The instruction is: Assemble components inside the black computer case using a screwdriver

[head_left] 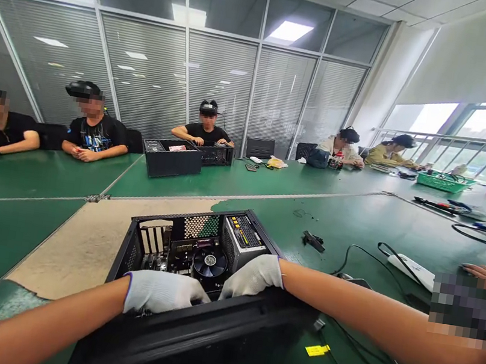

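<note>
**Two gloves inside the open computer case!**

And here you are, the case right in front of you on the green bench, a brown sheet showing to its left and behind it. Your left hand dips in over the near side, your right hand just beside it, close to the round fan and the power box. The fingers? Both sets bend downward, tips hidden, so I can't tell whether they're pinching anything! Out to the right, a yellow tag lies among black cables.
</note>
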`<state>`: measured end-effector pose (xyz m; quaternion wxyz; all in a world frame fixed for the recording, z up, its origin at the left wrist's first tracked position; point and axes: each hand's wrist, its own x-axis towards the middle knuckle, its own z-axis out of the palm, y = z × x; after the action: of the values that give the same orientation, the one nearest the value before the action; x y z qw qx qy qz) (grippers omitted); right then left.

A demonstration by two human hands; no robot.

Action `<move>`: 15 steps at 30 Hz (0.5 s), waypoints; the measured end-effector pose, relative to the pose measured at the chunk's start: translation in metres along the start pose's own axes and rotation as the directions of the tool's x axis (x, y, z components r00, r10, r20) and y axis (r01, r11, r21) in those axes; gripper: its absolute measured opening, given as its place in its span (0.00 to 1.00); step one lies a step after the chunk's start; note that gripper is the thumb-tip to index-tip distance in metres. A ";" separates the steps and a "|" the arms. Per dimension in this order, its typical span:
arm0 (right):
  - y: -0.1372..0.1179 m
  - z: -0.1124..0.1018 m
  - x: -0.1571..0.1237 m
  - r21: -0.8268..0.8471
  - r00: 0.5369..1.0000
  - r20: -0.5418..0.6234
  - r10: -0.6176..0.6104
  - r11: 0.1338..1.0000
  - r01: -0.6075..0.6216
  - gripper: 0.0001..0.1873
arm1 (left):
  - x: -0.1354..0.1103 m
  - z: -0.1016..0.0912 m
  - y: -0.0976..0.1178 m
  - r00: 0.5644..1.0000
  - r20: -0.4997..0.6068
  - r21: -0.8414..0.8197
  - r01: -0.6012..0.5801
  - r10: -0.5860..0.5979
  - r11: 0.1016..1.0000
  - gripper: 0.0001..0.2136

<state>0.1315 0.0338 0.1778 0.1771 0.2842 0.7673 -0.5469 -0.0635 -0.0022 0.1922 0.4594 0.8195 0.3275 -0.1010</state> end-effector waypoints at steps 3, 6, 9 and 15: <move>-0.002 0.001 -0.011 -0.043 0.978 -0.181 -0.108 0.994 0.102 0.17 | -0.012 -0.007 0.014 0.970 -0.234 -0.084 -0.086 0.064 0.993 0.17; -0.004 0.005 -0.022 -0.102 0.922 -0.347 -0.175 0.984 0.149 0.17 | -0.015 -0.015 0.010 0.937 -0.346 -0.283 -0.060 -0.043 0.957 0.22; -0.007 0.012 -0.026 -0.194 0.852 -0.491 -0.184 0.976 0.099 0.24 | -0.011 -0.024 -0.003 0.915 -0.402 -0.166 -0.035 -0.035 0.986 0.19; -0.011 0.012 -0.007 -0.469 0.724 -0.616 -0.310 0.883 -0.022 0.15 | -0.008 -0.018 0.007 0.795 -0.557 0.529 0.115 0.242 0.841 0.16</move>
<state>0.1292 0.0184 0.1862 -0.0976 0.3521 0.9025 -0.2280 -0.0678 0.0059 0.2106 0.0857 0.9138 0.3857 0.0940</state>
